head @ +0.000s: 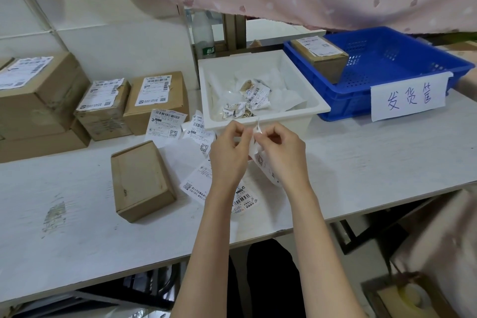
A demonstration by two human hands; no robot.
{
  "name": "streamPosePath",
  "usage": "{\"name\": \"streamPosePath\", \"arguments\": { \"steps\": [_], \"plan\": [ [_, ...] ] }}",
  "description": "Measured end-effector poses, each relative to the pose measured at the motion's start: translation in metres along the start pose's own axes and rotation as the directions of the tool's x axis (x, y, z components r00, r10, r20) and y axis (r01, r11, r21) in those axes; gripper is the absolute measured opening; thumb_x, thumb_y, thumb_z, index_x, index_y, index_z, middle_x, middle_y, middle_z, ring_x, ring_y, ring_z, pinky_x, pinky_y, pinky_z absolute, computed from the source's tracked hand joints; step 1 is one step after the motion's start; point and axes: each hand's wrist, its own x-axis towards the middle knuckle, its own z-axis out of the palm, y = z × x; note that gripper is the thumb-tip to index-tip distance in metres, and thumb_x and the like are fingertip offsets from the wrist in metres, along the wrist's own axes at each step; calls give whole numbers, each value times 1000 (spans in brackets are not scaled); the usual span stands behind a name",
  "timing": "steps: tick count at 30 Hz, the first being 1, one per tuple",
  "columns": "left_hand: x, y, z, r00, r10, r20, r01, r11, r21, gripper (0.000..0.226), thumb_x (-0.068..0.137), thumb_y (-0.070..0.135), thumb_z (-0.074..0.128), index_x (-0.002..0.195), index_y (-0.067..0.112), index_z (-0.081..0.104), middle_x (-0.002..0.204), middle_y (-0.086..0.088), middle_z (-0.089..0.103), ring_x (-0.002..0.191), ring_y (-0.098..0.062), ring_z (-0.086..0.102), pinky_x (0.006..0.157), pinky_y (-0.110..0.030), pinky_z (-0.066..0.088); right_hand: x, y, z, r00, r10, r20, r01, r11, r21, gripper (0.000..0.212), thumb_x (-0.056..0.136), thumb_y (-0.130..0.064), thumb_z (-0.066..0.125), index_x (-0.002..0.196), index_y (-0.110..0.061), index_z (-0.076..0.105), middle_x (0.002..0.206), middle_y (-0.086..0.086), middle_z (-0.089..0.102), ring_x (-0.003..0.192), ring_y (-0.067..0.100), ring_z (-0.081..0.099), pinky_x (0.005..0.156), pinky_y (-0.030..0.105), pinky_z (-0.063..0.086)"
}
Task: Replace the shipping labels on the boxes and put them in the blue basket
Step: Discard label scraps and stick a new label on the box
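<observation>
Left hand (228,152) & right hand (280,150) fingers pinched a new label (258,147), peeling backing; risk: sticker curls, self-sticks before reaching bare box (140,179).

I see a scuffed white table (361,160). On it at left sits a cluster of labelled cardboard boxes (103,108); nearer me lies one unlabelled cardboard box (140,181). Loose shipping labels (167,124) are scattered mid-table. Behind them stands a white bin (296,75) of crumpled label scraps, just beside a blue basket (387,59) bearing a handwritten paper sign (409,99).
</observation>
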Motion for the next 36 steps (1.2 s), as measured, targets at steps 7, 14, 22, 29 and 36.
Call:
{"name": "streamPosePath", "arguments": {
  "steps": [7, 14, 22, 29, 36],
  "plan": [
    [-1, -5, 3, 992, -113, -53, 109, 991, -75, 22, 96, 18, 58, 74, 18, 56, 76, 0, 65, 62, -6, 61, 75, -42, 59, 0, 2, -2, 991, 132, 10, -133, 989, 70, 15, 87, -16, 66, 74, -9, 63, 70, -5, 62, 67, 10, 53, 68, 25, 41],
    [-2, -3, -1, 960, -278, 31, 272, 900, -340, 21, 98, 13, 56, 77, 12, 56, 82, -8, 63, 75, -17, 61, 65, -23, 53, 2, 3, -6, 971, 231, 61, -239, 946, 218, 16, 88, -14, 65, 72, -15, 65, 78, 0, 67, 75, 12, 60, 72, 25, 45],
    [1, 1, -2, 995, -85, -56, 80, 992, -96, 19, 93, 16, 61, 74, 13, 57, 76, -5, 68, 64, -8, 60, 67, -33, 59, 3, -8, -7, 971, 223, 90, -237, 948, 211, 24, 94, -31, 54, 88, -15, 70, 84, -6, 70, 79, 6, 62, 73, 20, 44],
    [-1, 10, -2, 994, -111, -1, 110, 984, -143, 20, 86, 4, 59, 68, 7, 52, 72, -13, 60, 71, -20, 62, 60, -28, 57, 8, -9, 2, 997, 29, -78, -28, 999, 17, 17, 90, -25, 65, 78, -13, 67, 69, -9, 66, 69, 6, 59, 75, 31, 50],
    [1, 10, 6, 981, -194, 17, 194, 960, -200, 15, 90, 21, 69, 87, 7, 67, 84, -9, 71, 82, -23, 72, 62, -36, 61, 1, -11, -1, 992, -41, -116, 27, 992, -120, 17, 86, -20, 66, 70, -24, 69, 70, -12, 70, 73, 10, 66, 75, 26, 50]
  ]
}}
